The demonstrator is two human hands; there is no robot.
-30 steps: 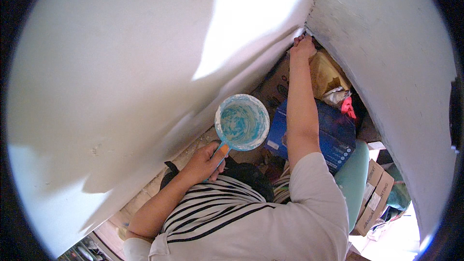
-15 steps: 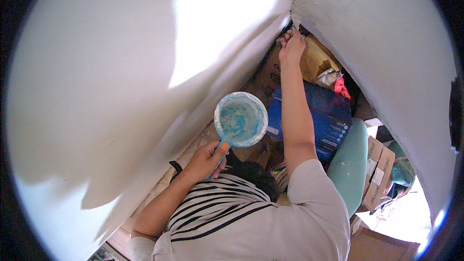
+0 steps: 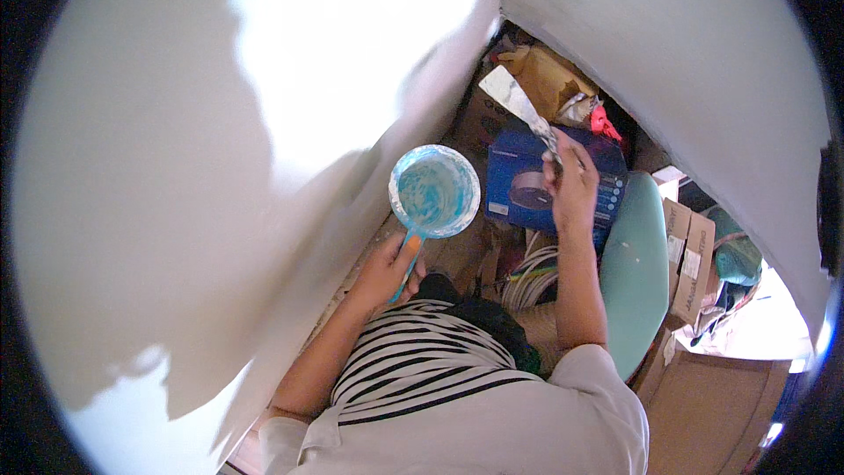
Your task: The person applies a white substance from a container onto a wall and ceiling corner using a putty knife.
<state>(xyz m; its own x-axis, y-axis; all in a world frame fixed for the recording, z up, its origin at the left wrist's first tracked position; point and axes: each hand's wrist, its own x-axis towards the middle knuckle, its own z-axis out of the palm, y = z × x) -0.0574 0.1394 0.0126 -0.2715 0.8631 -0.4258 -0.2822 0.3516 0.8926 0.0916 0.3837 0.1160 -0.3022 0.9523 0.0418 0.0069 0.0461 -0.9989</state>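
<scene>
My left hand point(image 3: 389, 271) is closed around the handle of a light-blue plastic dipper point(image 3: 435, 192). White paste coats the dipper's rim and smears its inside. Its mouth faces up toward me. To the right, my right hand point(image 3: 573, 178) grips a putty knife point(image 3: 517, 98) by its handle, which is spattered with white and dark marks. The knife's pale, coated blade points up and to the left, away from both walls and apart from the dipper.
White walls rise on the left point(image 3: 158, 176) and right point(image 3: 694, 62), meeting at a far corner. Below the right hand lie a blue box point(image 3: 510, 198) and coiled cable point(image 3: 534, 280). A pale green rounded panel point(image 3: 635, 273), cardboard boxes point(image 3: 690, 259) and a golden-brown bag point(image 3: 536, 75) stand around.
My right hand has drawn back from the far corner toward me, bringing the putty knife into full view. The left hand still holds the dipper, almost in the same place.
</scene>
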